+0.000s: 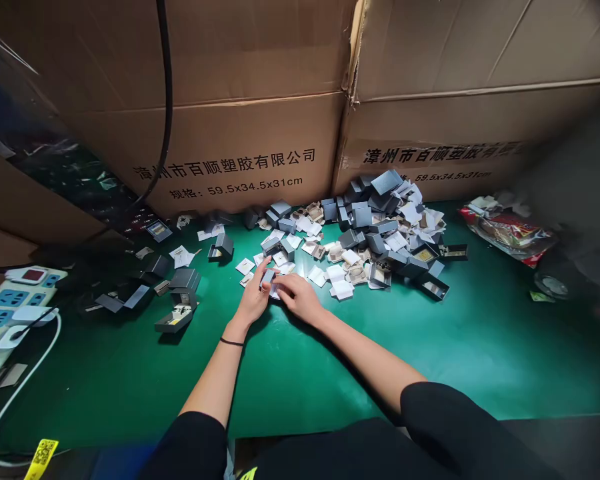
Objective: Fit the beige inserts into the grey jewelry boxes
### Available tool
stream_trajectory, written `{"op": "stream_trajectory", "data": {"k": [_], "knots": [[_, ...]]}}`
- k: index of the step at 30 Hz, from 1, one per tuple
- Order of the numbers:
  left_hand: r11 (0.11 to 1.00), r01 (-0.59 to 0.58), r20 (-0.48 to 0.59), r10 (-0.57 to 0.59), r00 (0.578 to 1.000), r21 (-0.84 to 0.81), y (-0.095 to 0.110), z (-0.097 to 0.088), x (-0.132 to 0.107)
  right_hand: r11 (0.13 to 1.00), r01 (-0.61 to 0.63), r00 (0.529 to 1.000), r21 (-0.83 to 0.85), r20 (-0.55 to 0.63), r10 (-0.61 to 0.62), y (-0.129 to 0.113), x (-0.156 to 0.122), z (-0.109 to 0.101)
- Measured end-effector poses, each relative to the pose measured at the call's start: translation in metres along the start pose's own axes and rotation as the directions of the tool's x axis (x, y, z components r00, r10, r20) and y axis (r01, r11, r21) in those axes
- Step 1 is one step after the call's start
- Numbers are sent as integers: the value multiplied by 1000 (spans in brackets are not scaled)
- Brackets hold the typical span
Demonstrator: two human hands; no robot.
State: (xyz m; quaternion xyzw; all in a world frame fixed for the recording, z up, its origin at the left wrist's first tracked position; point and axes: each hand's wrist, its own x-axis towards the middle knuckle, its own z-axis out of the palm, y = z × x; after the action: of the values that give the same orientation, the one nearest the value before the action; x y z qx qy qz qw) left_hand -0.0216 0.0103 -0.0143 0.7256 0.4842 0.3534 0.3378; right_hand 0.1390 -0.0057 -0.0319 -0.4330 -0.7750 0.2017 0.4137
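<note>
Over the green table, my left hand (254,301) is closed around the edge of a small grey box (268,276), which seems to have its lid raised. My right hand (301,300) comes in from the other side, fingers bent onto the box's lower part, where something whitish shows. Fingers hide most of the box. Just beyond the hands lie white paper cards (245,266) and more grey boxes (279,248). A large heap of grey boxes (375,220) mixed with white cards and beige inserts (356,274) spreads to the right.
Open grey boxes (184,287) stand left of my hands. A power strip (17,300) with a white cable (40,373) lies at the far left. Cardboard cartons (240,140) wall off the back, a black cable (167,87) hanging before them. A red plastic packet (510,233) lies right.
</note>
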Motion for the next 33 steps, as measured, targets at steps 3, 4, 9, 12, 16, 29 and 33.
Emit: {"op": "stream_trajectory", "data": {"k": [3, 4, 9, 12, 16, 29, 33], "knots": [[998, 21, 91, -27, 996, 62, 7, -5, -3, 994, -64, 997, -92, -55, 59, -2, 0, -1], [996, 22, 147, -34, 989, 82, 11, -8, -4, 987, -89, 995, -135, -56, 82, -3, 0, -2], [987, -27, 316, -26, 948, 161, 22, -24, -6, 978, -172, 983, -120, 43, 178, -11, 2, -9], [978, -74, 221, 29, 975, 197, 22, -22, -5, 951, -299, 953, 76, 78, 293, -14, 9, -20], [930, -305, 45, 302, 952, 203, 23, -5, -7, 756, -446, 894, 479, 187, 408, -19, 12, -41], [613, -709, 50, 743, 667, 348, 41, 44, -17, 268, -638, 748, 722, 500, 436, -16, -30, -83], [542, -781, 110, 796, 596, 310, 53, 61, -19, 344, -649, 758, 679, 535, 374, 2, -43, -99]]}}
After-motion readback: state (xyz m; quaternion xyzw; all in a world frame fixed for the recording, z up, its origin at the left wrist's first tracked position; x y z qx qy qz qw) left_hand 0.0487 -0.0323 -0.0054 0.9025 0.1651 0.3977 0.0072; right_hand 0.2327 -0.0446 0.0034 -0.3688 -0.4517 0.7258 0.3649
